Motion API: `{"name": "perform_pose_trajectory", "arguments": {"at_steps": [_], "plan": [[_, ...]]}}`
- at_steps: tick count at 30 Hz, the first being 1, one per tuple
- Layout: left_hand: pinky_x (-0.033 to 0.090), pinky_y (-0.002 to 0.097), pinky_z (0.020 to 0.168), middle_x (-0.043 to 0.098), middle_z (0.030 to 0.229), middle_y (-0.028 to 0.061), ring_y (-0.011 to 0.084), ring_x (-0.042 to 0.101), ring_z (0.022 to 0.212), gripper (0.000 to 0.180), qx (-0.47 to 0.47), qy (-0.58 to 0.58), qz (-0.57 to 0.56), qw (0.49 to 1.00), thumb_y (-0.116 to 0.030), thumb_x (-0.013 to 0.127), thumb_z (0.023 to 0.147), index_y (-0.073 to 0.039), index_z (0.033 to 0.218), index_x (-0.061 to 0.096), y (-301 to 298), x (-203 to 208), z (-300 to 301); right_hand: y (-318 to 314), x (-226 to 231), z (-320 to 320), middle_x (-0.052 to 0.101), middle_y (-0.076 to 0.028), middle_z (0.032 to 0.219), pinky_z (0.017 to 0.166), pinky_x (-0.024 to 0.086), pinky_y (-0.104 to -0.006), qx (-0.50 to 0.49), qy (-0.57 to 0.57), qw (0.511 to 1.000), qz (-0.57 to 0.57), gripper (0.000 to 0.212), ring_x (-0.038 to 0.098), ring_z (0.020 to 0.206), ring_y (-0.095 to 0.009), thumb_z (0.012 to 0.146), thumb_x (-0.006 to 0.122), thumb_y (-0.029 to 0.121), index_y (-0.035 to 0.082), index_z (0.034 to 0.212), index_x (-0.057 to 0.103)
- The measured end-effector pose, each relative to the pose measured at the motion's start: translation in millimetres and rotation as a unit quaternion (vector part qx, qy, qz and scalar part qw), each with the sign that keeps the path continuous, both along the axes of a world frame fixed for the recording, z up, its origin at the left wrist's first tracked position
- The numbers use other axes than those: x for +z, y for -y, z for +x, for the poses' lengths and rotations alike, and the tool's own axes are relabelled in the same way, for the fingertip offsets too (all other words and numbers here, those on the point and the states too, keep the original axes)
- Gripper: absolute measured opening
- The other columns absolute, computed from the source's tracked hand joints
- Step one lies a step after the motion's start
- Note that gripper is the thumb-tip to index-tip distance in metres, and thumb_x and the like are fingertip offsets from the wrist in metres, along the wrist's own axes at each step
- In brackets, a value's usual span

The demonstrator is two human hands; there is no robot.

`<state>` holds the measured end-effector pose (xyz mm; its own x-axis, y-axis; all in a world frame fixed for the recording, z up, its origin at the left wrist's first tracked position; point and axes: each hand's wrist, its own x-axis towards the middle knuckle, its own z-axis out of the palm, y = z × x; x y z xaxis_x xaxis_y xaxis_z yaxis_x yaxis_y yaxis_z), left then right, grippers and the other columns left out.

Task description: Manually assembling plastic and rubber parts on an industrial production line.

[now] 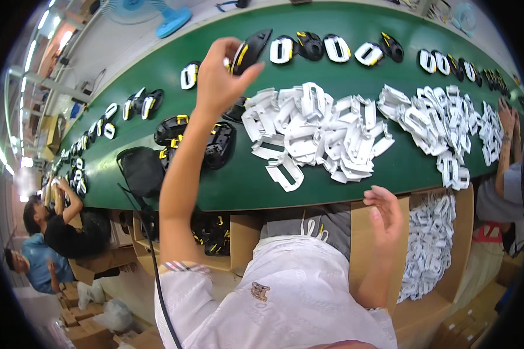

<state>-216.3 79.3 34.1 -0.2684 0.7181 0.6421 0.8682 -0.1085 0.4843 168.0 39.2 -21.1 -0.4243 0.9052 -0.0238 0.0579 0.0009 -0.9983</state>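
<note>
My left hand (224, 78) reaches far over the green table, its thumb and fingers around a black plastic housing with a yellow strip (251, 52). The housing is tilted, and part of it is hidden behind the fingers. My right hand (385, 214) is at the table's near edge with fingers apart and nothing in it. Beyond it spreads a heap of white plastic frames (314, 131), each with a long slot. Next to my left forearm sit several black-and-yellow housings (218, 145), partly covered by the arm.
Along the far side of the green table (227, 195) runs a row of white frames with black housings (310, 46). More white frames (436, 122) are heaped at right. A cardboard box (463, 232) of white parts stands below. Co-workers sit at left (73, 230) and right (509, 180).
</note>
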Motion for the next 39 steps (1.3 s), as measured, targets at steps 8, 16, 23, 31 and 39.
{"name": "perform_pose_trajectory", "arguments": {"at_steps": [8, 16, 23, 31, 39], "plan": [[0.046, 0.0407, 0.078, 0.057, 0.101, 0.0144, 0.032, 0.057, 0.091, 0.049, 0.254, -0.195, -0.307, 0.896, -0.041, 0.069, 0.074, -0.004, 0.103, 0.056, -90.9, -59.6, -86.6, 5.4, 3.6, 6.8, 0.059, -0.012, 0.107, 0.086, 0.043, -0.0296, -0.014, 0.049, 0.999, 0.004, 0.038, 0.056, 0.096, -0.018, 0.081, 0.052, -0.001, -0.002, 0.119, 0.051], [0.045, 0.0364, 0.079, 0.057, 0.094, 0.0162, 0.0312, 0.056, 0.088, 0.03, -0.034, -0.016, -0.165, 0.986, -0.027, 0.061, 0.082, 0.0, 0.094, 0.058, -6.9, -47.5, -16.9, 0.3, -22.1, 29.1, 0.059, -0.011, 0.106, 0.086, 0.043, -0.0301, -0.064, 0.052, 0.996, -0.021, 0.035, 0.056, 0.097, -0.018, 0.081, 0.052, -0.001, 0.0, 0.116, 0.053], [0.045, 0.0352, 0.083, 0.059, 0.096, 0.0139, 0.0296, 0.058, 0.093, 0.016, -0.136, 0.093, -0.127, 0.978, -0.008, 0.063, 0.077, -0.001, 0.091, 0.058, 84.7, -35.3, 90.6, -42.4, 1.6, -11.4, 0.055, -0.013, 0.112, 0.085, 0.043, -0.0321, -0.043, 0.214, 0.965, 0.146, 0.042, 0.055, 0.102, -0.023, 0.076, 0.063, 0.004, 0.001, 0.116, 0.051], [0.046, 0.0342, 0.077, 0.061, 0.088, 0.0125, 0.0288, 0.059, 0.086, 0.015, -0.073, 0.201, -0.042, 0.976, -0.001, 0.062, 0.074, -0.001, 0.088, 0.059, 109.7, -82.0, 154.5, -47.1, -23.2, -52.0, 0.045, -0.014, 0.125, 0.092, 0.039, -0.041, -0.018, 0.335, 0.902, 0.272, 0.065, 0.045, 0.115, -0.033, 0.066, 0.076, 0.017, 0.006, 0.123, 0.047], [0.039, 0.0379, 0.082, 0.058, 0.094, 0.0086, 0.0293, 0.054, 0.094, 0.02, -0.058, 0.096, -0.083, 0.99, -0.001, 0.065, 0.066, -0.005, 0.085, 0.059, 137.3, -112.3, 164.8, -63.8, -27.9, -46.4, 0.056, -0.01, 0.11, 0.07, 0.048, -0.0328, -0.094, 0.201, 0.928, 0.298, 0.022, 0.059, 0.086, -0.025, 0.07, 0.071, 0.005, 0.006, 0.092, 0.066]]}}
